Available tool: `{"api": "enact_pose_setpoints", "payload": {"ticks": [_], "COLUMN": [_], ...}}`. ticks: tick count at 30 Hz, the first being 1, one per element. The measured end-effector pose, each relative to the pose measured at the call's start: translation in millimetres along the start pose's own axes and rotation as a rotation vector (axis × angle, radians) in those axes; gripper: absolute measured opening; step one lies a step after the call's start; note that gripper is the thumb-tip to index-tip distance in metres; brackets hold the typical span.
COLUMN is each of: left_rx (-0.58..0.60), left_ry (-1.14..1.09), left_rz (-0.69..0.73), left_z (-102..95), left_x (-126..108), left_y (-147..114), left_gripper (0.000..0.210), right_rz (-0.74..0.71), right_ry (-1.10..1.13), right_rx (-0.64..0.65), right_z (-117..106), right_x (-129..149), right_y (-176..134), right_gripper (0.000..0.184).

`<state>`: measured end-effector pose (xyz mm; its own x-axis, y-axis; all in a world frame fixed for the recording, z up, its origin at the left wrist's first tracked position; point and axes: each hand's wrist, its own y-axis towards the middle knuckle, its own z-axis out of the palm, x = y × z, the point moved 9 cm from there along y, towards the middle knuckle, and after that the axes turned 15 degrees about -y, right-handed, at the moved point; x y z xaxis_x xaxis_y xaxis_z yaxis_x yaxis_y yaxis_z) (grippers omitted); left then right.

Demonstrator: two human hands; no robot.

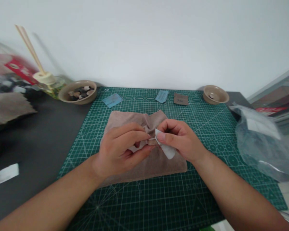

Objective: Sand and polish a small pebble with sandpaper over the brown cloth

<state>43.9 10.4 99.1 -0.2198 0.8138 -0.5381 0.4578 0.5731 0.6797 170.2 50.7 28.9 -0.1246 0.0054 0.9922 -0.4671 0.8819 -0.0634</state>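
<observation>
Over a brown cloth (163, 162), my two hands meet at a small tan piece (152, 142) that looks like a stone. My left hand (124, 149) pinches it between thumb and fingertips, and those fingers cover much of it. A folded white tissue (169, 152) is gripped between the thumb and curled fingers of my right hand (180, 138). The tissue's upper edge touches or lies right beside the tan piece. The cloth is spread on a green cutting mat (125, 205) and is wrinkled near its far edge.
A bowl of pebbles (78, 93) stands at the back left; another bowl (215, 95) with a small piece inside is back right. Blue sheets (112, 100) and a brown square (180, 99) lie along the mat's far side. Also around: reed diffuser (45, 78), clear plastic bag (262, 141).
</observation>
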Motion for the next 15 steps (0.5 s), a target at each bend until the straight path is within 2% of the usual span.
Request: {"api": "enact_pose_setpoints", "payload": {"ticks": [8,15], "left_rx": [0.005,0.061], "left_ry": [0.011,0.006], "left_rz": [0.018,0.023], "left_z": [0.8,7.4], "left_x": [-0.3,0.3], "left_y": [-1.3,0.2], "left_gripper": [0.016,0.016], "right_rz": [-0.035,-0.021], "right_ry": [-0.053,-0.081], "right_rx": [-0.004,0.004], "right_z": [-0.4,-0.4], "right_x": [0.4,-3.0], "right_y": [0.1,-0.5], "right_gripper": [0.035,0.032]}}
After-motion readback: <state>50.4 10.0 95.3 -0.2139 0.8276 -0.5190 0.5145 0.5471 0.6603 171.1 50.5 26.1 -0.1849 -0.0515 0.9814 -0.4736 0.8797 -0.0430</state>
